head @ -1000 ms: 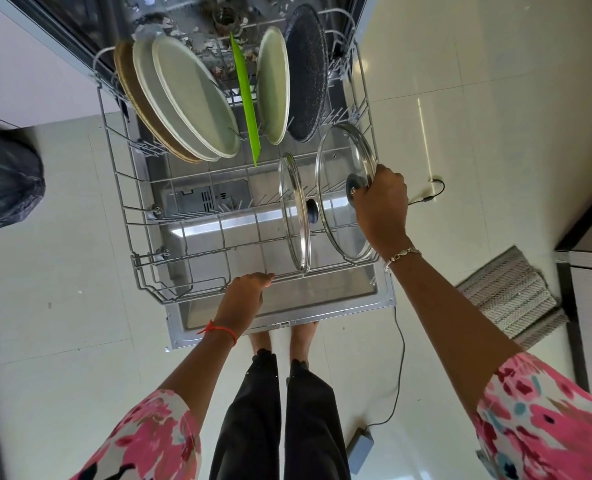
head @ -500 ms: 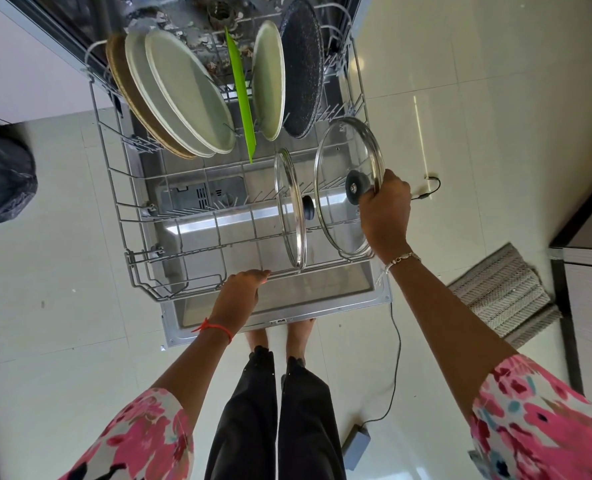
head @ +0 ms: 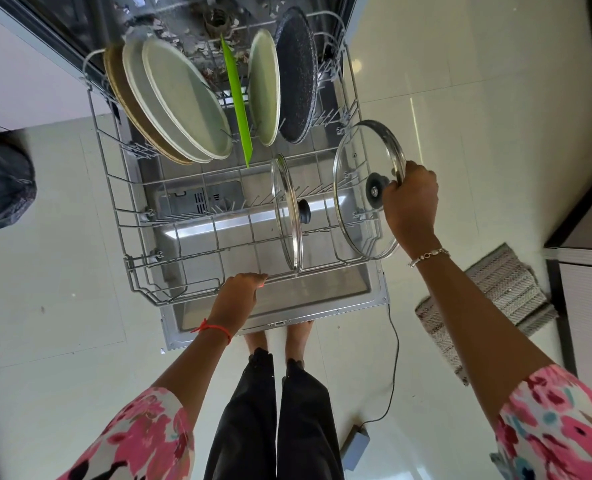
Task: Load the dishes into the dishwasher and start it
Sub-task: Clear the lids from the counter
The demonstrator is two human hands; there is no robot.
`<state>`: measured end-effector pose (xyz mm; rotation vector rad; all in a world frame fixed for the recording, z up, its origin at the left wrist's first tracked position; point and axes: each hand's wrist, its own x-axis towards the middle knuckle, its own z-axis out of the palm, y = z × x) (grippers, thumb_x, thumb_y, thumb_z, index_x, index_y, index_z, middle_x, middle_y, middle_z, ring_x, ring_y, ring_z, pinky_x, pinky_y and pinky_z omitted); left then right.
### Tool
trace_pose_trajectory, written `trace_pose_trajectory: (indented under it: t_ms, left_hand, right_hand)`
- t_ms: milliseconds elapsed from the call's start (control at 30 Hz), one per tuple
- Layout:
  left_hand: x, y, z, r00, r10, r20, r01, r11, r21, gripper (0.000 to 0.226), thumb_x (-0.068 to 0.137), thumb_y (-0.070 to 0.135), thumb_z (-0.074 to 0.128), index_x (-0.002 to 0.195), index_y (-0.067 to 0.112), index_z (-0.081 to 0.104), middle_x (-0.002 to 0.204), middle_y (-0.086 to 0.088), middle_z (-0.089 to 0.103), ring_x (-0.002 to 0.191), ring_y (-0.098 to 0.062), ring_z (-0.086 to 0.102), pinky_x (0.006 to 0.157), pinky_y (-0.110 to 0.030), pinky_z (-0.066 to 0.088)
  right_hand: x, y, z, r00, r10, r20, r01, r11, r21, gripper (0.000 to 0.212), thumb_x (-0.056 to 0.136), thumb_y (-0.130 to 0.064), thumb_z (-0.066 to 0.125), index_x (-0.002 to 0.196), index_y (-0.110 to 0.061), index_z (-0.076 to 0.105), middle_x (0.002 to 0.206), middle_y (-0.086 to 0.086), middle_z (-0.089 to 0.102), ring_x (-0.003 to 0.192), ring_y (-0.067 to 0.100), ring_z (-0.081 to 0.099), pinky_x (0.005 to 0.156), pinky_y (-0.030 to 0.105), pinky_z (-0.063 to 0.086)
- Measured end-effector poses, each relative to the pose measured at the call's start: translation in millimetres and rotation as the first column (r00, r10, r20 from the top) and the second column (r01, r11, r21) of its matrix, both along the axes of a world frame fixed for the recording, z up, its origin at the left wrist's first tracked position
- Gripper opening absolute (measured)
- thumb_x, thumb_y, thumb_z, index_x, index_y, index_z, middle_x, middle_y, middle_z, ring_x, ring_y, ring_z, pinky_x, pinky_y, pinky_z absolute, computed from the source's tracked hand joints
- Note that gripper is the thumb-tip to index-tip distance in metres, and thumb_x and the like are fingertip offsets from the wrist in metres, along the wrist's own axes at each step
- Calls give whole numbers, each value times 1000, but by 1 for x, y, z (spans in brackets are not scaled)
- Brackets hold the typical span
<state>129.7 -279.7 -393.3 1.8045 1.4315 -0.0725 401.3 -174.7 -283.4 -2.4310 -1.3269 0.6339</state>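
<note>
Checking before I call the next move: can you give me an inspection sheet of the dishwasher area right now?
Surface: open dishwasher door with the lower rack pulled out over it.
Job's things: three plates, green board, pale plate and dark speckled plate stand at the back; racked glass lid stands on edge near the front; held glass lid is upright at the rack's right edge.
Clutter: scraps on the tub floor around the drain.
Hands: left hand holds the rack's front rail; right hand grips the held glass lid's rim.
Cables: black cable runs over the floor to an adapter.
Surroundings: tiled floor, mat right, dark bag left.
</note>
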Motion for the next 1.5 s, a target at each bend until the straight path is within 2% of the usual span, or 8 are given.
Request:
trace_pose_trajectory:
  t_ms: [200,367,500,633,867,1033,1233,1500]
  left_hand:
    - [-2,0,-1,1000,-3,3,3,1000,-21,33,89,-3,53,120,6,60,115,-14,65,108,-25,62,100,-30,42]
    - [-2,0,-3,1000,2,16,-2,1000,-11,34,88,-3,54,120,6,60,114,-14,66,107,-26,63,99,-29,42]
    - [-3,-1,-3,1000,2,23,-2,1000,5,34,87,-4,55,119,6,61,112,-14,67,104,-26,64,97,-31,44]
    - [-2,-1,-2,999,0,42,-1,999,45,33,83,-10,58,112,3,65,105,-16,69,96,-29,67,92,-37,49]
    - [-1,-1,-1,998,7,58,-12,997,80,32,81,-11,60,110,1,66,101,-17,70,92,-31,68,90,-39,50]
    - [-2,-2,-1,998,4,60,-9,996,85,35,81,-12,59,112,2,65,103,-17,70,93,-30,68,89,-39,50]
    - [-2,-1,0,998,-36,54,29,991,129,36,74,-16,64,105,1,68,94,-17,72,81,-31,70,77,-45,55]
    - [-2,-1,1,999,-34,40,28,990,140,36,75,-14,64,107,1,67,96,-16,71,84,-30,70,81,-42,53]
  right_hand:
    - [-4,5,-12,995,88,37,-87,996,-28,20,90,-10,47,92,7,58,90,27,61,75,32,46,64,36,36]
    - [-6,16,-17,997,74,31,-72,996,-45,20,89,-8,45,95,7,57,96,26,61,91,38,54,71,38,42]
    - [-10,23,-18,993,105,52,-101,993,-68,21,91,-11,47,98,7,57,99,24,61,91,37,56,68,34,38]
    - [-12,21,-19,987,141,81,-135,988,-74,22,91,-11,46,100,6,57,98,26,61,90,39,56,71,39,42]
    - [-11,12,-28,960,247,134,-235,967,-101,23,93,-13,48,103,5,57,96,25,62,89,37,58,66,29,32]
    - [-14,-7,-43,982,172,83,-161,979,-128,28,94,-18,44,100,6,57,95,28,62,89,41,57,74,42,44]
    - [-13,3,-45,979,190,79,-177,972,-152,21,90,-8,46,99,7,57,97,27,62,92,39,55,69,34,36]
    - [-21,30,-37,978,201,55,-188,964,-189,25,85,2,42,105,8,55,107,26,57,98,39,53,77,34,39]
